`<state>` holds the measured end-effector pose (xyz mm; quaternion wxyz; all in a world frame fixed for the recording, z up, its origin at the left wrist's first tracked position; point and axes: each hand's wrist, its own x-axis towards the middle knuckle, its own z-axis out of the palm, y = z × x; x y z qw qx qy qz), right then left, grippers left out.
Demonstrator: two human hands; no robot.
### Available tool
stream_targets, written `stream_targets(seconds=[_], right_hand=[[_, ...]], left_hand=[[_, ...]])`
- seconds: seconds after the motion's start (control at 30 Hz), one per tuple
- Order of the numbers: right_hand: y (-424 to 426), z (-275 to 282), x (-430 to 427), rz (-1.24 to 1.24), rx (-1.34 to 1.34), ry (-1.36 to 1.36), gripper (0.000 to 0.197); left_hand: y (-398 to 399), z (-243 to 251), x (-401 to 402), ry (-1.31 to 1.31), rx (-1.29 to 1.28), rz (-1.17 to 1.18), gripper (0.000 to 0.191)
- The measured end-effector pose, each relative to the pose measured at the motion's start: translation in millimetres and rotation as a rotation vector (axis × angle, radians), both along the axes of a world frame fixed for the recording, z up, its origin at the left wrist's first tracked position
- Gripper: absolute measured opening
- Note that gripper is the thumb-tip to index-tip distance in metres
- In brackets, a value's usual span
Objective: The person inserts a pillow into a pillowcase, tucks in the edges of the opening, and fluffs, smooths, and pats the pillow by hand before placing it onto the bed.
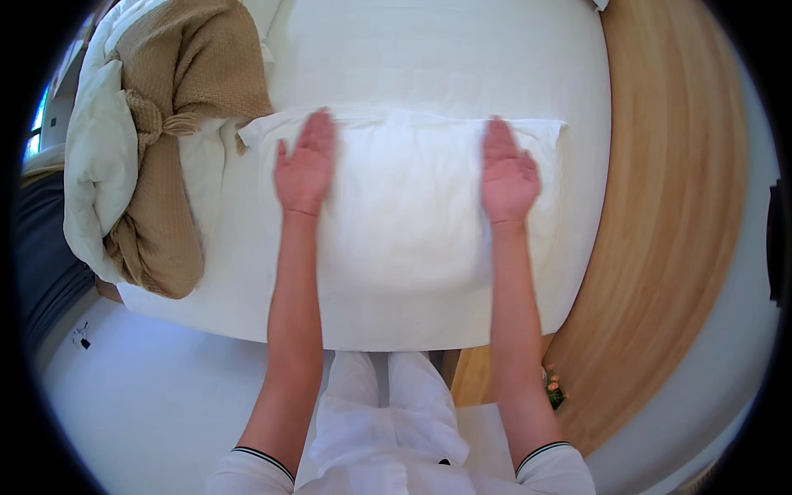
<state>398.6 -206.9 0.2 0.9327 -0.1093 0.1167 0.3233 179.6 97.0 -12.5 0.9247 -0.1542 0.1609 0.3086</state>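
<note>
A white pillow in a white pillowcase lies flat on the white-sheeted bed in front of me. Over the pillow's left part is my left hand, palm turned up and fingers pointing away from me. My right hand is palm up too, over the pillow's right part. Both hands hold nothing and look slightly blurred. Whether they touch the fabric, I cannot tell.
A bunched white duvet and a knotted brown knitted blanket lie on the bed's left side. Wooden headboard or panelling runs along the right. Orange flowers stand low beside my right forearm. Dark fabric is at far left.
</note>
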Motion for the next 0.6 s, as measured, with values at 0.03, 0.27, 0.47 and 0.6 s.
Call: stream_targets(seconds=[0.03, 0.27, 0.47, 0.6], right_hand=[[31.6, 4.4, -21.8, 0.07, 0.097, 0.056, 0.073], [71.3, -43.0, -23.2, 0.11, -0.225, 0.22, 0.07], [-65.8, -28.9, 84.2, -0.011, -0.353, 0.05, 0.08], [-60.8, -27.0, 81.9, -0.056, -0.349, 0.029, 0.074]], left_hand=[[-17.7, 12.8, 19.7, -0.108, -0.099, -0.095, 0.081], [-26.9, -27.4, 50.9, 0.09, -0.094, -0.196, 0.088], [69.9, -33.8, -15.7, 0.214, 0.114, -0.073, 0.092], [83.5, -41.6, -47.7, 0.227, 0.274, 0.086, 0.088]])
